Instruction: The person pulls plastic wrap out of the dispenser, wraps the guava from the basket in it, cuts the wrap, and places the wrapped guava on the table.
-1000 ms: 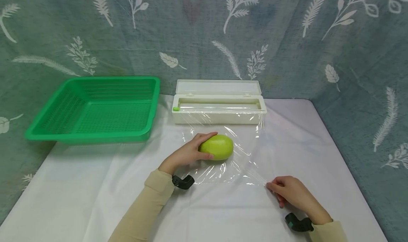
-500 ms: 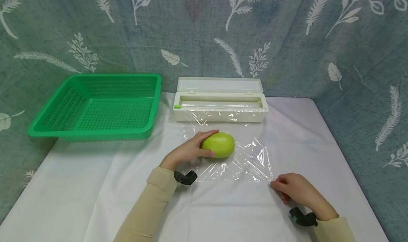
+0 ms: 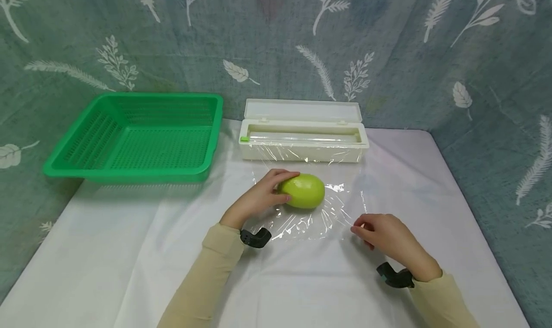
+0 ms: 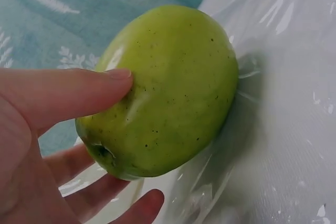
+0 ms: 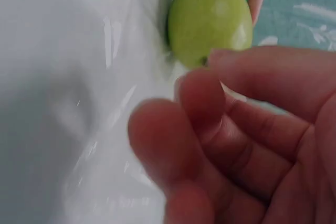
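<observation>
My left hand (image 3: 258,196) holds an oval green fruit (image 3: 307,191), mango-like, with dark specks and a stem dimple. In the left wrist view the thumb lies on the side of the fruit (image 4: 173,93), the other fingers behind and below. The fruit rests on a sheet of clear plastic wrap (image 3: 310,227), drawn from a white dispenser box (image 3: 302,151) with its lid raised. My right hand (image 3: 388,237) hovers by the near right corner of the wrap. Up close, its fingers (image 5: 157,135) are loosely bent and nothing shows between them.
A green plastic basket (image 3: 142,174) stands at the back left of the white-covered table (image 3: 108,251). Behind it hangs a leaf-patterned curtain (image 3: 276,59), and another stretch closes the right side. A small green slider (image 3: 244,139) sits at the box's left end.
My right hand has let go of the wrap's corner, after shifting it slightly right, and has lifted inward and away from me. My left hand keeps its grip on the fruit.
</observation>
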`<move>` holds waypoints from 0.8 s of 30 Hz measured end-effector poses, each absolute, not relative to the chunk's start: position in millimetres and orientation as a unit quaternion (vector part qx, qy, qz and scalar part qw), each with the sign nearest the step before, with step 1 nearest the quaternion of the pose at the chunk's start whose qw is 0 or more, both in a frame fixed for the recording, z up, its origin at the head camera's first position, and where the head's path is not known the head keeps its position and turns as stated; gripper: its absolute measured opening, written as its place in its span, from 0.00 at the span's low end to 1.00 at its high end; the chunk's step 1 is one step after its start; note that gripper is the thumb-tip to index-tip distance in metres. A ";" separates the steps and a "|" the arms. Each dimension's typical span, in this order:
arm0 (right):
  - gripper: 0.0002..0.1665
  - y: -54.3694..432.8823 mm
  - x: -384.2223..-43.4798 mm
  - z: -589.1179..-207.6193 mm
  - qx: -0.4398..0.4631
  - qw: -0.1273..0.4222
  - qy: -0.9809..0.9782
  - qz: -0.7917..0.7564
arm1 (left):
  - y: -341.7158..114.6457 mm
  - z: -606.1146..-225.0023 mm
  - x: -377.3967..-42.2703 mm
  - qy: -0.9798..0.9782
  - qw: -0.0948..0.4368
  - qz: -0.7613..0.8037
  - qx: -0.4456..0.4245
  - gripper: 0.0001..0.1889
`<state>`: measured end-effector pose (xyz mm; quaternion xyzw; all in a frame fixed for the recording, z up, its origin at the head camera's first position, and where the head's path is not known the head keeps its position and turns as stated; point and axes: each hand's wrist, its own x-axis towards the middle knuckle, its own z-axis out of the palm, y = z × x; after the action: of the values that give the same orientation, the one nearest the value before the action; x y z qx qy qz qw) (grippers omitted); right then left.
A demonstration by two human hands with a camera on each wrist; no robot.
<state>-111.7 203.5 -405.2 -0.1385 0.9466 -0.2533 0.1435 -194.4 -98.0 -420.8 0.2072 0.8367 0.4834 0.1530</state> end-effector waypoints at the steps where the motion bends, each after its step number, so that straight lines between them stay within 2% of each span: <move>1: 0.06 199.2 -113.4 -404.9 -0.147 0.139 0.946 -0.254 | -97.6 -420.0 -194.8 0.836 0.154 0.483 0.209 0.30; 4: 0.03 186.6 -118.8 -404.3 -0.181 0.118 0.945 -0.244 | -96.7 -418.7 -195.7 0.835 0.156 0.484 0.211 0.30; 10: 0.04 163.9 -127.8 -404.6 -0.226 0.093 0.942 -0.232 | -97.2 -420.6 -197.5 0.838 0.158 0.483 0.201 0.30; 24: 0.08 111.3 -134.7 -414.3 -0.322 0.084 0.914 -0.233 | -104.0 -423.2 -198.1 0.821 0.156 0.503 0.220 0.28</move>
<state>-134.7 111.3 -414.3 -0.3225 0.9136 -0.2332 0.0838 -198.1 -104.0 -423.2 0.2196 0.8212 0.5030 0.1563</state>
